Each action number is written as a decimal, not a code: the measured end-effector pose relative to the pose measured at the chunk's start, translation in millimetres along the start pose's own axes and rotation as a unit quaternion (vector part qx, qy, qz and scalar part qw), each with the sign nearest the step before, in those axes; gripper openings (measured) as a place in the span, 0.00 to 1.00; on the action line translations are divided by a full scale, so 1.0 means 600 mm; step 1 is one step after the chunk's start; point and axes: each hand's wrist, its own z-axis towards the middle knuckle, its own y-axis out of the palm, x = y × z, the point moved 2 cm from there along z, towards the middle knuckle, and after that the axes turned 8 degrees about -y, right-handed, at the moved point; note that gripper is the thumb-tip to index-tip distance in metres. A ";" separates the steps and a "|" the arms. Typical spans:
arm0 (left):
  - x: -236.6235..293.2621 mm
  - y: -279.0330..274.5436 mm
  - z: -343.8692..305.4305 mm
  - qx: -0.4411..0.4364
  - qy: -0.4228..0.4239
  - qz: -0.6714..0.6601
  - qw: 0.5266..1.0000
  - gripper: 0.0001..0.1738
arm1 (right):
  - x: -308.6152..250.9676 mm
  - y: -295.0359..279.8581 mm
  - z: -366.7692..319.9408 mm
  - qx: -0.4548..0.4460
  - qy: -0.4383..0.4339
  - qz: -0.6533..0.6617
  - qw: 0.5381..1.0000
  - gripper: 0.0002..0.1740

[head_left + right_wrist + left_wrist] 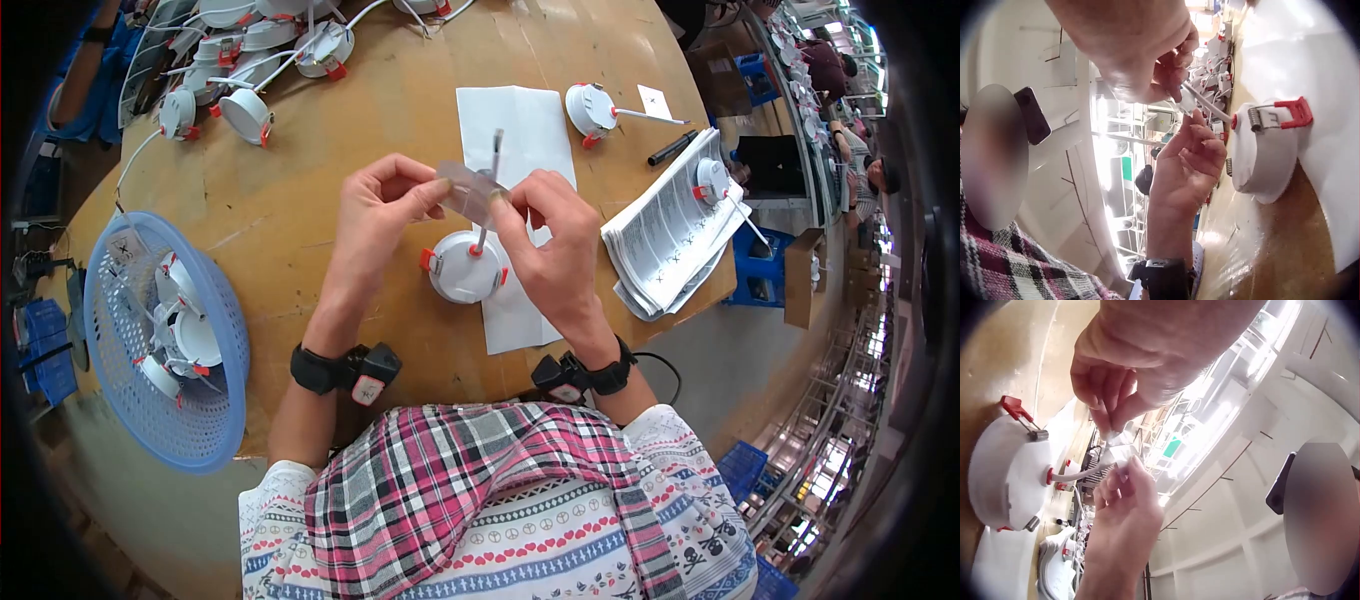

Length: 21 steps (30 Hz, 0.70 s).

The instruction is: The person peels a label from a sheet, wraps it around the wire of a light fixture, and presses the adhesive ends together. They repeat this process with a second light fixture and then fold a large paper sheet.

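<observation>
One blue basket (210,430); one black marker (672,148); one leaflet stack (655,245); one white sheet (515,130); three loose downlights (465,268) (590,108) (712,180).

Factory assembly floor. A worktable (300,190) is strewn with white downlights (246,113) at upper left; more are kept in a blue basket (200,430) at left; printed leaflets (660,240) are stacked at right.

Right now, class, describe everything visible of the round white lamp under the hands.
The round white lamp looks like plastic: a flat disc with red clips and wire springs at its sides. It lies on a white paper sheet on the brown table. Its white cable rises between the left hand and right hand, which pinch a clear strip at it.
</observation>
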 end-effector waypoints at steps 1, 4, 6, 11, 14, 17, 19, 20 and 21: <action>-0.006 -0.004 0.004 0.006 -0.005 -0.005 1.000 0.06 | 0.001 -0.002 -0.003 0.001 0.003 0.001 1.000 0.08; -0.009 -0.003 0.008 0.015 -0.021 -0.010 1.000 0.06 | 0.001 -0.007 -0.010 0.018 0.008 0.031 0.999 0.09; -0.012 -0.006 0.012 0.027 -0.030 -0.009 0.999 0.06 | 0.000 -0.011 -0.012 0.032 0.009 0.044 0.998 0.09; -0.020 -0.009 0.019 0.047 -0.020 0.001 0.999 0.06 | -0.004 -0.025 -0.016 0.018 0.046 0.108 0.993 0.07; -0.015 -0.004 0.020 0.024 -0.016 -0.008 1.000 0.06 | 0.007 -0.023 -0.019 0.006 0.057 0.216 0.975 0.09; -0.022 -0.009 0.023 0.036 -0.003 -0.030 0.999 0.05 | 0.047 -0.019 -0.016 0.056 0.117 0.367 0.921 0.19; -0.022 -0.008 0.023 0.019 0.001 -0.033 0.999 0.06 | 0.060 -0.012 -0.001 0.054 0.186 0.344 0.919 0.19; -0.020 -0.008 0.024 0.012 0.004 -0.035 0.999 0.06 | 0.063 -0.009 0.005 0.052 0.219 0.332 0.916 0.19; -0.019 -0.008 0.025 0.009 0.010 -0.037 0.999 0.06 | 0.057 -0.007 0.012 0.022 0.215 0.325 0.921 0.20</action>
